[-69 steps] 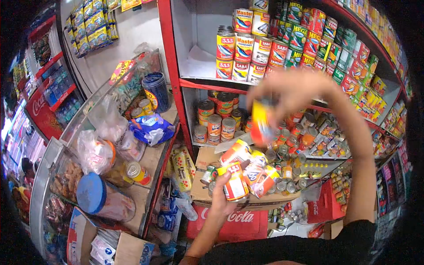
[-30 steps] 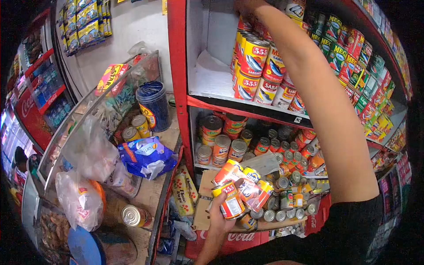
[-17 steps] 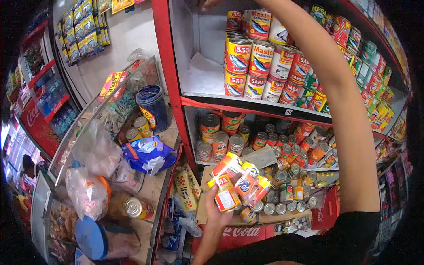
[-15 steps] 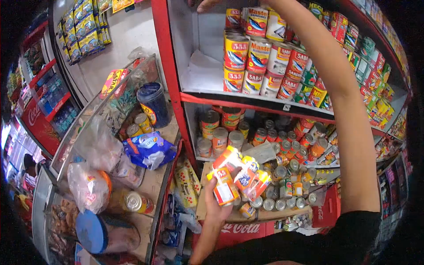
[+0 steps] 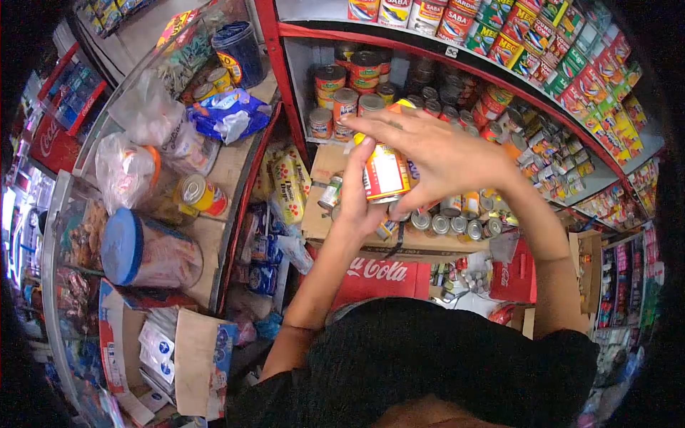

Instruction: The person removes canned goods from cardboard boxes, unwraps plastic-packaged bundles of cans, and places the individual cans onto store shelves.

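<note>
My left hand is wrapped round the lower left side of a yellow and red can, its thumb along the can's edge. Over the top and right side of the same can lies my right hand, fingers stretched across it and thumb near its lower end. Part of a second can shows behind, mostly covered by the right hand. Behind and below both hands, several small cans stand on a cardboard surface.
Shelves of stacked cans rise at the back and right. On the left, a counter holds a blue-lidded jar, a single can and a blue packet. A red Coca-Cola case is below the hands.
My right hand has come down from the upper shelf onto the cans by my left hand. The view has tilted down, and the left hand appears higher in it.
</note>
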Tool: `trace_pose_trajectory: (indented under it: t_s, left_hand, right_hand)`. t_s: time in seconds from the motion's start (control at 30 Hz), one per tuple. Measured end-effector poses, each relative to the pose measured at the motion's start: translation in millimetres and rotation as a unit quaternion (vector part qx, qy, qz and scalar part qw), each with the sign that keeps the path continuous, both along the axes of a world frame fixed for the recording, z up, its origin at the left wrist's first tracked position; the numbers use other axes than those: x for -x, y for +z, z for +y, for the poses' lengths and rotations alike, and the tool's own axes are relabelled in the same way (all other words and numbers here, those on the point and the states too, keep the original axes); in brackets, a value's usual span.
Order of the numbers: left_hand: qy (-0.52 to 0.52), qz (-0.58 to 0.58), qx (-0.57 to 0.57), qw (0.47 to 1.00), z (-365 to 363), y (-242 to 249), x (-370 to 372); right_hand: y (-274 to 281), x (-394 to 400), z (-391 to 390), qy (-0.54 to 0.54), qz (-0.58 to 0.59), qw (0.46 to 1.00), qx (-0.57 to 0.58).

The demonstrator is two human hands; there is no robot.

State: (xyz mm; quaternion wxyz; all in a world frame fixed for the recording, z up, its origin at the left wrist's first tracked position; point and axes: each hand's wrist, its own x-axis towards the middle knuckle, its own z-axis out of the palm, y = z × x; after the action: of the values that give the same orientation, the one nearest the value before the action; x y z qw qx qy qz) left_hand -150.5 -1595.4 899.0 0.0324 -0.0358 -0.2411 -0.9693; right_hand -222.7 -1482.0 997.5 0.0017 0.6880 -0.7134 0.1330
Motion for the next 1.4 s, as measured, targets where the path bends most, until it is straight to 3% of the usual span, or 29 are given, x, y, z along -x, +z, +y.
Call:
trace_pose_trajectory:
  t_s: [0.07, 0.2, 0.23, 0.3, 0.33, 0.37, 0.43, 0.5, 0.6, 0.63, 0.67, 0.7, 0.87, 0.93, 0.97, 1.03, 1.1, 1.2, 1.23, 1.3, 1.4]
  left_hand:
    - [0.028, 0.009, 0.071, 0.997, 9, 5, -8]
    - [0.002, 0.017, 0.018, 1.000, 18, -7, -16]
    - [0.002, 0.021, 0.018, 1.000, 19, -12, -17]
    - [-0.020, -0.004, 0.079, 0.997, 22, -23, -19]
    - [-0.031, -0.014, 0.036, 0.999, 24, -24, -21]
    - [-0.029, -0.011, 0.035, 0.999, 27, -24, -23]
    - [0.009, 0.012, 0.120, 0.993, 34, -19, -28]
    - [0.020, -0.001, 0.131, 0.991, 40, -15, -29]
    - [0.068, -0.033, 0.156, 0.985, 44, -17, -21]
    - [0.066, -0.032, 0.156, 0.985, 46, -21, -17]
    - [0.171, -0.020, 0.239, 0.955, 48, -25, -14]
    - [0.273, -0.007, 0.319, 0.908, 48, -32, -9]
    - [0.344, -0.045, 0.386, 0.855, 36, -56, 2]
    - [0.370, -0.044, 0.472, 0.799, 27, -47, -4]
    - [0.373, -0.046, 0.471, 0.798, 25, -51, -3]
    - [0.324, -0.056, 0.389, 0.861, 20, -55, 2]
    - [0.345, -0.057, 0.426, 0.834, 17, -58, 1]
    - [0.227, -0.062, 0.253, 0.938, 16, -53, -5]
    - [0.227, -0.063, 0.254, 0.938, 14, -55, -4]
    - [0.301, -0.041, 0.359, 0.882, 11, -58, -2]
    - [0.343, -0.062, 0.413, 0.841, 5, -57, -1]
  right_hand:
    - [-9, -11, 8, -0.049, -0.042, 0.996, 0.058]
    - [-6, -17, 23, -0.118, -0.130, 0.981, 0.086]
    - [-9, -11, 28, -0.118, -0.127, 0.981, 0.087]
    - [-19, 4, 37, -0.054, -0.237, 0.957, 0.155]
    - [-20, 6, 41, -0.032, -0.310, 0.939, 0.145]
    - [-17, 8, 45, -0.030, -0.307, 0.940, 0.143]
    - [-5, 13, 56, 0.006, -0.170, 0.984, 0.058]
    - [3, 18, 63, -0.005, -0.229, 0.971, 0.068]
    - [7, 9, 66, -0.107, -0.305, 0.942, 0.093]
    - [8, -3, 59, -0.172, -0.238, 0.951, 0.100]
    - [8, -9, 54, -0.234, -0.170, 0.951, 0.106]
    - [-3, -5, 51, -0.203, -0.078, 0.969, 0.118]
    - [-13, 7, 31, -0.204, -0.126, 0.967, 0.090]
    - [-16, 19, 26, -0.193, -0.164, 0.962, 0.105]
    - [-17, 23, 23, -0.185, -0.199, 0.955, 0.121]
    - [-8, 20, 19, -0.230, -0.383, 0.891, 0.078]
    - [-5, 28, 16, -0.178, -0.429, 0.883, 0.068]
    - [-12, 34, 8, -0.098, -0.464, 0.877, 0.082]
    - [-13, 38, 6, -0.097, -0.465, 0.876, 0.082]
    - [-12, 43, 1, -0.024, -0.451, 0.890, 0.062]
    - [-1, 34, 3, -0.075, -0.461, 0.884, 0.038]
